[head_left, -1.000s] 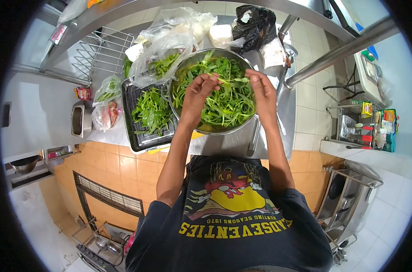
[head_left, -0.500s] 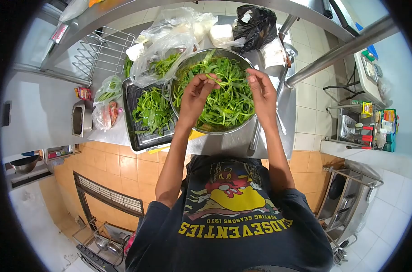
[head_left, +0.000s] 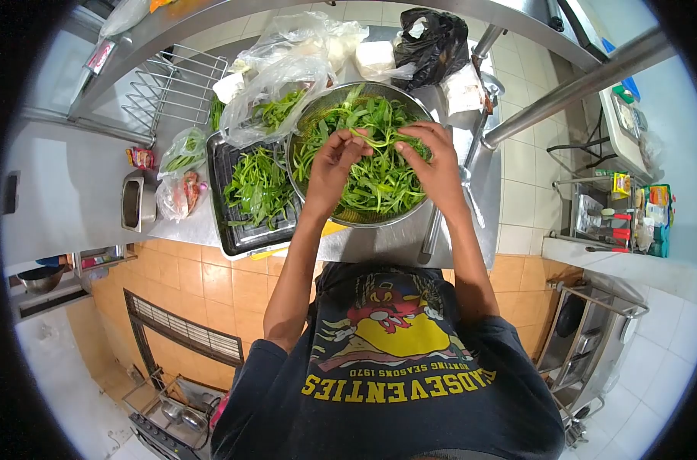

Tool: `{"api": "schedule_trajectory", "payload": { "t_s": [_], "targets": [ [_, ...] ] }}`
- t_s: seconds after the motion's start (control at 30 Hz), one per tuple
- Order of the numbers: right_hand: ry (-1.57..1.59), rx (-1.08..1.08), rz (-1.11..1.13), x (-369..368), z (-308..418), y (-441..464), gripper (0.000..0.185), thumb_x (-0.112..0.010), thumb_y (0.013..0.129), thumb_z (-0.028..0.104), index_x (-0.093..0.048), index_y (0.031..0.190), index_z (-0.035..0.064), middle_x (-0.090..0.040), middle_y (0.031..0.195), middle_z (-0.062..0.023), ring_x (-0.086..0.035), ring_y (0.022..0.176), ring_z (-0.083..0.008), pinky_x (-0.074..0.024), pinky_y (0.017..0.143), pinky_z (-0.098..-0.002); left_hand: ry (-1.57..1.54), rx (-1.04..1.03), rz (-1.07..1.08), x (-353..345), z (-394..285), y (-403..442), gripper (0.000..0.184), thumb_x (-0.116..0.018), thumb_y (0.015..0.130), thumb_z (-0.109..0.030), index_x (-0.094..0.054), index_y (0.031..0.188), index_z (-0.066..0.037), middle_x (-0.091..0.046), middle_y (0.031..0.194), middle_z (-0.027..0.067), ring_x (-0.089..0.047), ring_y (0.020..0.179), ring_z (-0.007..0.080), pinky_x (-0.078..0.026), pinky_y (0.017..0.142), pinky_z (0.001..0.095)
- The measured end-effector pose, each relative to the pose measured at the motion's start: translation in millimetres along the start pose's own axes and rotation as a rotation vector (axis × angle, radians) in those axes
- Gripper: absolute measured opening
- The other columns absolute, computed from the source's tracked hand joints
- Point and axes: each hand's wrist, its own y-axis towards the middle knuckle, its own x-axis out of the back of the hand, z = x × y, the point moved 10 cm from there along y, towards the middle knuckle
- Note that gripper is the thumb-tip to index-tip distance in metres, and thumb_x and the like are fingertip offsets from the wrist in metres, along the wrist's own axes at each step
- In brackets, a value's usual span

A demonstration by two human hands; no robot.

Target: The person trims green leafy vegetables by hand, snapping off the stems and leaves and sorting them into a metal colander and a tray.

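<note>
Above a wide metal strainer (head_left: 373, 225) heaped with leafy water spinach (head_left: 379, 184), my left hand (head_left: 331, 170) pinches a green stem (head_left: 377, 142) between thumb and fingertips. My right hand (head_left: 438, 162) is closed at the stem's other side, thumb and forefinger close together on it. The strainer sits on a steel table. To its left lies a black tray (head_left: 245, 244) with more cut greens (head_left: 258, 185) in it. Behind the tray, a clear plastic bag (head_left: 249, 115) partly covers further greens (head_left: 281, 111).
A black plastic bag (head_left: 432, 46) and a white block-like package (head_left: 374, 57) stand at the back. A wire rack (head_left: 176, 88) and small bags of food (head_left: 181, 195) are at the left. Steel shelf posts (head_left: 570, 88) rise at the right, and a shelf edge runs overhead.
My right hand has moved left and inward, from beside the strainer's right part to the stem. My left hand stays nearly in place, still pinching the stem.
</note>
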Motion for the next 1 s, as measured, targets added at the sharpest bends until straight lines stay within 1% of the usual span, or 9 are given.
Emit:
{"api": "schedule_trajectory", "payload": {
  "t_s": [0.17,0.27,0.37,0.47,0.57,0.67,0.77,0.87,1.0],
  "targets": [
    [0.142,-0.025,-0.088,19,10,0,0.023,-0.070,0.087,0.011,-0.071,0.109,0.0094,-0.059,0.118,-0.0103,-0.051,0.116,-0.0268,-0.0392,0.101,-0.0349,-0.088,0.075,-0.058,10,14,0,0.027,-0.059,0.100,-0.025,-0.061,0.117,-0.004,-0.065,0.098,0.0008,-0.064,0.093,0.0117,-0.046,0.083,0.0248],
    [-0.027,0.159,-0.044,15,36,-2,0.024,-0.069,0.084,0.008,-0.071,0.107,0.0120,-0.057,0.117,-0.0102,-0.051,0.114,-0.0310,-0.0401,0.098,-0.0403,-0.085,0.086,-0.040,8,14,0,0.023,-0.058,0.100,-0.022,-0.061,0.116,-0.006,-0.065,0.102,0.0011,-0.064,0.093,0.0120,-0.047,0.088,0.0265],
    [-0.199,0.278,0.007,5,53,-2,0.025,-0.070,0.082,0.006,-0.071,0.105,0.0138,-0.055,0.119,-0.0092,-0.049,0.115,-0.0318,-0.0390,0.099,-0.0413,-0.036,0.106,0.011,3,13,1,0.022,-0.057,0.100,-0.022,-0.061,0.114,-0.005,-0.065,0.101,0.0010,-0.063,0.091,0.0120,-0.047,0.086,0.0262],
    [-0.125,0.264,-0.009,0,43,0,0.022,-0.069,0.081,0.004,-0.071,0.101,0.0122,-0.056,0.119,-0.0085,-0.049,0.114,-0.0324,-0.0381,0.100,-0.0420,-0.111,0.102,0.001,0,14,0,0.025,-0.059,0.099,-0.024,-0.061,0.114,-0.004,-0.066,0.097,0.0000,-0.063,0.087,0.0095,-0.045,0.080,0.0234],
    [-0.056,0.216,0.046,-6,30,0,0.018,-0.067,0.081,0.002,-0.068,0.098,0.0080,-0.056,0.118,-0.0079,-0.050,0.114,-0.0310,-0.0383,0.100,-0.0407,-0.191,0.169,0.007,-3,17,-1,0.025,-0.059,0.100,-0.026,-0.061,0.114,-0.006,-0.065,0.098,0.0002,-0.062,0.089,0.0093,-0.045,0.079,0.0225],
    [0.092,0.090,0.117,-14,14,1,0.013,-0.064,0.088,0.003,-0.068,0.100,0.0047,-0.058,0.120,-0.0090,-0.051,0.117,-0.0270,-0.0387,0.102,-0.0376,-0.163,0.171,0.039,-2,23,-1,0.027,-0.061,0.099,-0.023,-0.059,0.119,-0.006,-0.066,0.100,0.0010,-0.062,0.092,0.0102,-0.046,0.081,0.0244],
    [0.197,0.045,0.129,-15,4,0,0.011,-0.062,0.089,0.002,-0.066,0.099,0.0043,-0.058,0.119,-0.0090,-0.052,0.117,-0.0253,-0.0399,0.101,-0.0358,0.028,-0.030,-0.094,5,8,-3,0.029,-0.066,0.094,-0.020,-0.061,0.119,-0.006,-0.068,0.105,0.0034,-0.063,0.094,0.0151,-0.047,0.084,0.0282],
    [0.204,0.005,0.159,-19,-5,0,0.013,-0.063,0.089,0.002,-0.065,0.101,0.0045,-0.058,0.119,-0.0095,-0.052,0.118,-0.0252,-0.0393,0.103,-0.0352,0.506,-0.532,-0.067,-11,-44,-11,0.027,-0.072,0.089,-0.017,-0.067,0.113,-0.006,-0.069,0.103,0.0054,-0.063,0.095,0.0201,-0.047,0.086,0.0324],
    [0.213,-0.004,0.154,-19,-6,-1,0.011,-0.064,0.090,0.005,-0.063,0.100,0.0030,-0.058,0.117,-0.0111,-0.051,0.118,-0.0265,-0.0390,0.102,-0.0354,0.684,-0.402,-0.055,-14,-44,-10,0.019,-0.074,0.086,-0.018,-0.072,0.102,-0.006,-0.069,0.099,0.0081,-0.064,0.094,0.0234,-0.047,0.086,0.0342]
  ]
}}
